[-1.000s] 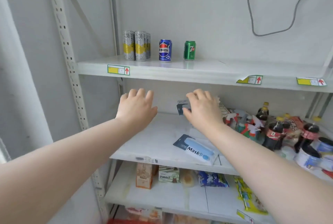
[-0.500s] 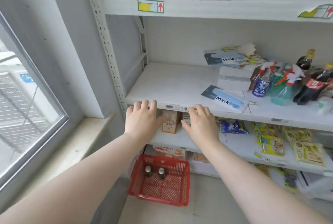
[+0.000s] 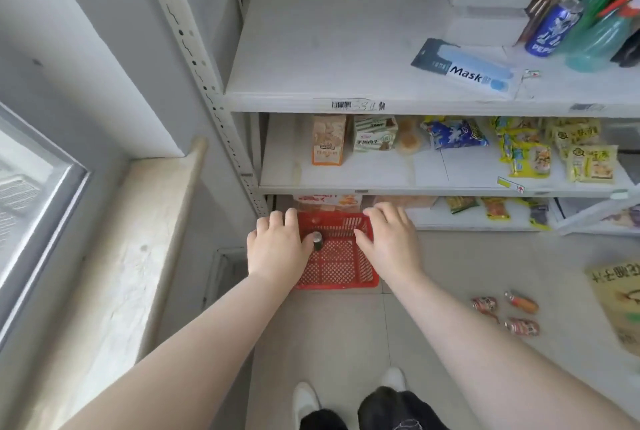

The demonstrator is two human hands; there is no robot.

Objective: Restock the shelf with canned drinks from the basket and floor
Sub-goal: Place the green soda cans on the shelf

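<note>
A red plastic basket (image 3: 341, 270) stands on the floor in front of the lowest shelf. One dark can (image 3: 317, 239) with a silver top stands upright in it. My left hand (image 3: 277, 246) hovers over the basket's left side, fingers spread and straight, holding nothing, its thumb side close to the can. My right hand (image 3: 388, 239) hovers over the basket's right side, also flat with nothing in it. Three red and orange cans (image 3: 512, 313) lie on the floor tiles to the right. The white shelf (image 3: 332, 48) above has bare room on its left half.
Mask packs (image 3: 465, 71), a blue Pepsi can (image 3: 550, 31) and spray bottles crowd the shelf's right. Snack packets (image 3: 381, 137) fill the lower shelves. A window sill (image 3: 138, 239) runs along the left. A yellow bag (image 3: 620, 305) lies at the far right. My feet (image 3: 346, 398) stand below.
The view has tilted down from the upper shelves to the floor. Both hands have dropped from the middle shelf's edge to just over the red basket, still flat and holding nothing.
</note>
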